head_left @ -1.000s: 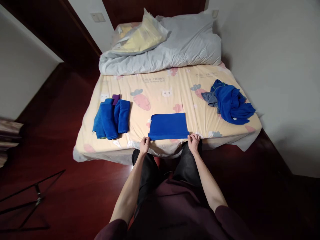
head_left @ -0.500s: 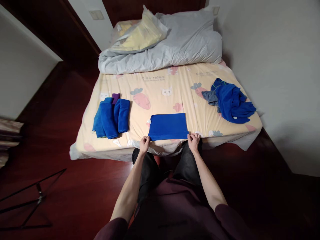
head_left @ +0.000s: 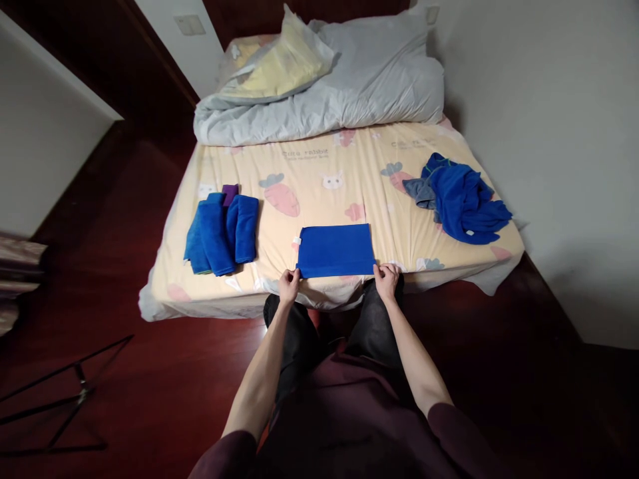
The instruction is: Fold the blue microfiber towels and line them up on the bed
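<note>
Hands (head_left: 288,286) (head_left: 386,282) pinching near corners of blue cloth (head_left: 336,251), flat on bed (head_left: 329,199) between rolled towels (head_left: 219,233) and crumpled pile (head_left: 462,203).

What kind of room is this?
Probably a bedroom: there's a bed with a carrot-patterned sheet, a big grey quilt bunched at the far end, and a dark headboard against the wall.

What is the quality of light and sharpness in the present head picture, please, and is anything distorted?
Head view: the bed sheet is evenly lit, while the floor falls dark, with a small glare near the knees; the wide lens seems to lean the walls outward at the edges; the blue cloth looks fairly sharp, its folds faint.
</note>
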### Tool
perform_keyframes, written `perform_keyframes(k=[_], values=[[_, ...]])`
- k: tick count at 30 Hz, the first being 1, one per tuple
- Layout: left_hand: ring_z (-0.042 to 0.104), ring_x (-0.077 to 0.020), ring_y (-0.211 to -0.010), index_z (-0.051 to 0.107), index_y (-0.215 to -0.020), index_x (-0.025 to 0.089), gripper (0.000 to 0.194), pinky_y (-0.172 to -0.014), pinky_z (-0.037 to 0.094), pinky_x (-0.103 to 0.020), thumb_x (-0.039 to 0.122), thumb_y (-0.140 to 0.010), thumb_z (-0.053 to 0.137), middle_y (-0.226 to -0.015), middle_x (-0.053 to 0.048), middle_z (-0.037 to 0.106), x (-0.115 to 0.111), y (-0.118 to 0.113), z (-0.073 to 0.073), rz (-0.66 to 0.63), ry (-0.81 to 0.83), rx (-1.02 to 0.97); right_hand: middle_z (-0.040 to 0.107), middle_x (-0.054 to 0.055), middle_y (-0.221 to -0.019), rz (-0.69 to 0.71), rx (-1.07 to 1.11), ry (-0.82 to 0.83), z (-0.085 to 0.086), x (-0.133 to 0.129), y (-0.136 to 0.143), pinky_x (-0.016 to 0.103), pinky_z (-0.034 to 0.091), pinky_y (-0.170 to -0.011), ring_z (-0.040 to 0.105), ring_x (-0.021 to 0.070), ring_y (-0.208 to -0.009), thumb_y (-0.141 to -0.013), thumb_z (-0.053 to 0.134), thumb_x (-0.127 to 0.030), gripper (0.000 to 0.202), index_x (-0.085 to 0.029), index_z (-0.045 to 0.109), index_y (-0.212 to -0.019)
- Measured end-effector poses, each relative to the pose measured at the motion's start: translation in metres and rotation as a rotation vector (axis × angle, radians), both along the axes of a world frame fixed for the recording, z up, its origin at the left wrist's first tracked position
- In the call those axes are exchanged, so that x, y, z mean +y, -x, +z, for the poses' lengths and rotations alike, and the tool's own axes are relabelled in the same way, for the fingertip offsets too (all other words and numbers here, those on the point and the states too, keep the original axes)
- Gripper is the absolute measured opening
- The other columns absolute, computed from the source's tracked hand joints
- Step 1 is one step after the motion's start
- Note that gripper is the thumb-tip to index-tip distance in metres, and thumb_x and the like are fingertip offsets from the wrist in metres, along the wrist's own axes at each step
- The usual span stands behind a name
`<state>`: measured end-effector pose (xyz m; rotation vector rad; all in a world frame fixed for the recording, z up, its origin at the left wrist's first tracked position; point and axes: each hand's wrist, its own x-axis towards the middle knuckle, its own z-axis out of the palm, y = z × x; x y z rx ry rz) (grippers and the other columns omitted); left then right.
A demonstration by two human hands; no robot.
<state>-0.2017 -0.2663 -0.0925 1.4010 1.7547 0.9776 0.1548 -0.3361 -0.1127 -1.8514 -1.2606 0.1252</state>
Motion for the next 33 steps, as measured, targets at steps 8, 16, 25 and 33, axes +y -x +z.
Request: perform_keyframes(k=[8,16,25,33], values=[[0.052,-0.0171,-0.062,0.046,-0.064,0.026,0.043,-0.066,0.043,-0.030,0.056,-0.089,0.062,-0.060,0.002,0.054,0.004,0.000,0.004,0.003,0.027,0.045,0.070,0.008,-0.086,-0.030,-0.055,-0.015,-0.002,0.002,0.001,0.043,0.044,-0.092,0.057,0.0263,-0.092,-0.100,0.060,-0.045,0.042,-0.025,0.059,-0.063],[0.054,-0.0188,-0.063,0.045,-0.061,0.027,0.045,-0.068,0.044,-0.032,0.058,-0.089,0.062,-0.058,0.002,0.054,0.008,0.001,0.002,0.008,0.037,0.094,0.069,0.008,-0.084,-0.058,-0.053,-0.011,0.000,0.004,0.004,0.044,0.042,-0.093,0.056,0.0268,-0.091,-0.099,0.059,-0.046,0.044,-0.025,0.057,-0.061],[0.063,-0.0232,-0.079,0.055,-0.076,0.026,0.030,-0.085,0.050,-0.038,0.050,-0.092,0.059,-0.079,-0.003,0.063,0.009,-0.003,-0.002,0.027,-0.052,0.086,0.070,0.010,-0.089,-0.056,0.011,-0.001,0.003,0.003,0.005,0.043,0.042,-0.092,0.057,0.0271,-0.093,-0.100,0.059,-0.049,0.042,-0.024,0.062,-0.065],[0.064,-0.0225,-0.090,0.068,-0.081,0.023,0.036,-0.091,0.054,-0.039,0.057,-0.090,0.063,-0.092,-0.007,0.062,0.005,0.006,-0.013,0.045,-0.229,0.007,0.072,0.009,-0.090,-0.051,0.004,-0.046,0.007,-0.001,0.009,0.041,0.043,-0.091,0.059,0.0262,-0.097,-0.102,0.056,-0.049,0.039,-0.023,0.064,-0.074]])
